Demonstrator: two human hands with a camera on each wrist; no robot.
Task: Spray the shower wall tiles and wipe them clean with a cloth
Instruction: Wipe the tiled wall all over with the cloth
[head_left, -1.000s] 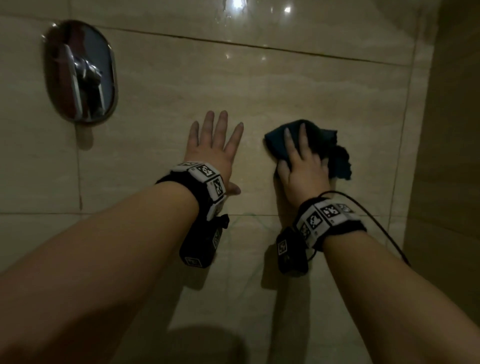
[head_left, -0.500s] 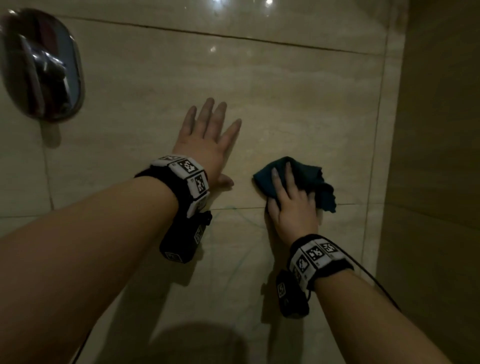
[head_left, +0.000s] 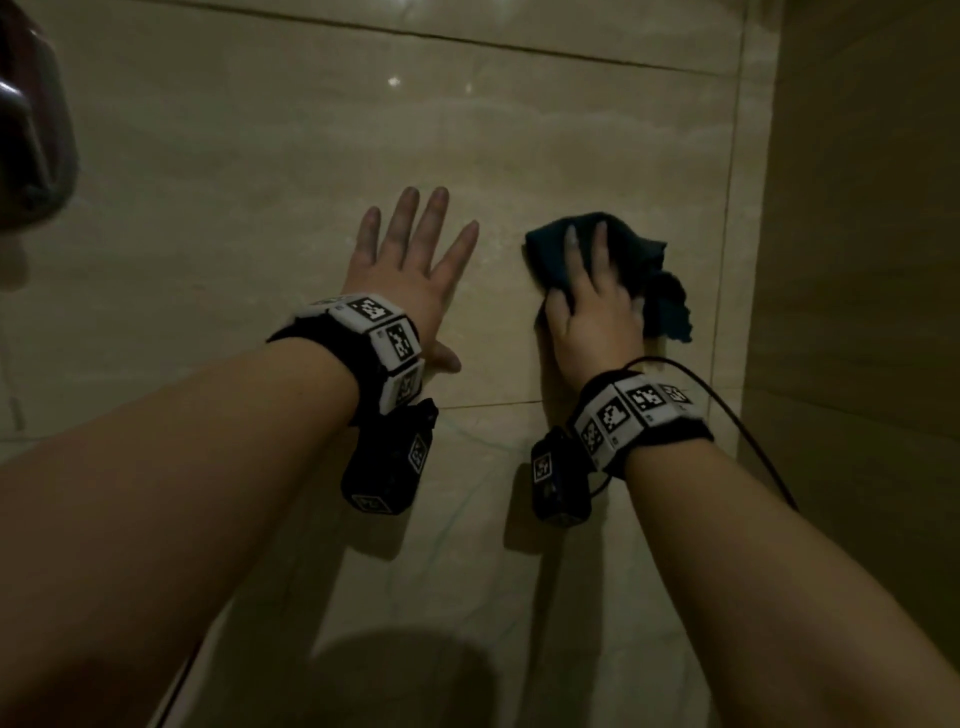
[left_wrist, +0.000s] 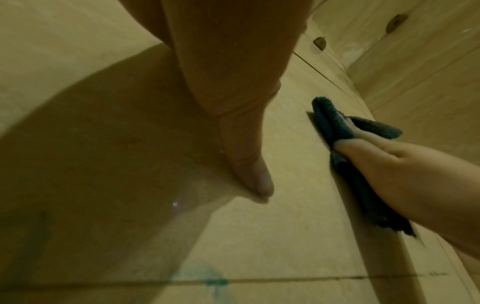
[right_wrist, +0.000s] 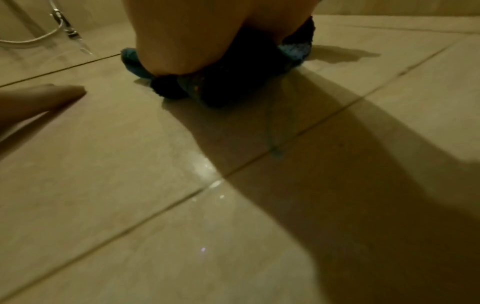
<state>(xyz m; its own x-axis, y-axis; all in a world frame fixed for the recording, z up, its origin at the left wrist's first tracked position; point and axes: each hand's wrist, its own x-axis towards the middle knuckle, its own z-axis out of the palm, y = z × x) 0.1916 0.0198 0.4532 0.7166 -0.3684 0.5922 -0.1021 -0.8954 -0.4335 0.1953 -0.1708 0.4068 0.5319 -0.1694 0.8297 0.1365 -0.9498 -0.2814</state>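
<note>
A dark teal cloth (head_left: 657, 280) lies bunched against the beige wall tiles (head_left: 519, 145), just above a horizontal grout line. My right hand (head_left: 587, 291) holds it to the wall, two fingers stretched over it and the others curled into its folds. The left wrist view shows the cloth (left_wrist: 330, 121) folded under those fingers of the right hand (left_wrist: 384, 160). To the left, my left hand (head_left: 410, 254) rests flat on the tile with fingers spread and holds nothing. In the right wrist view the cloth (right_wrist: 233, 82) shows beneath the palm (right_wrist: 182, 41).
A chrome shower valve plate (head_left: 31, 130) sits at the upper left edge. A side wall (head_left: 857, 260) meets the tiled wall close to the right of the cloth. Teal liquid marks the grout line (left_wrist: 213, 281). A shower hose (right_wrist: 39, 37) hangs far left.
The right hand slid the cloth down toward the grout line, then back up the tile. The left hand stayed flat on the wall. The head view shifted right.
</note>
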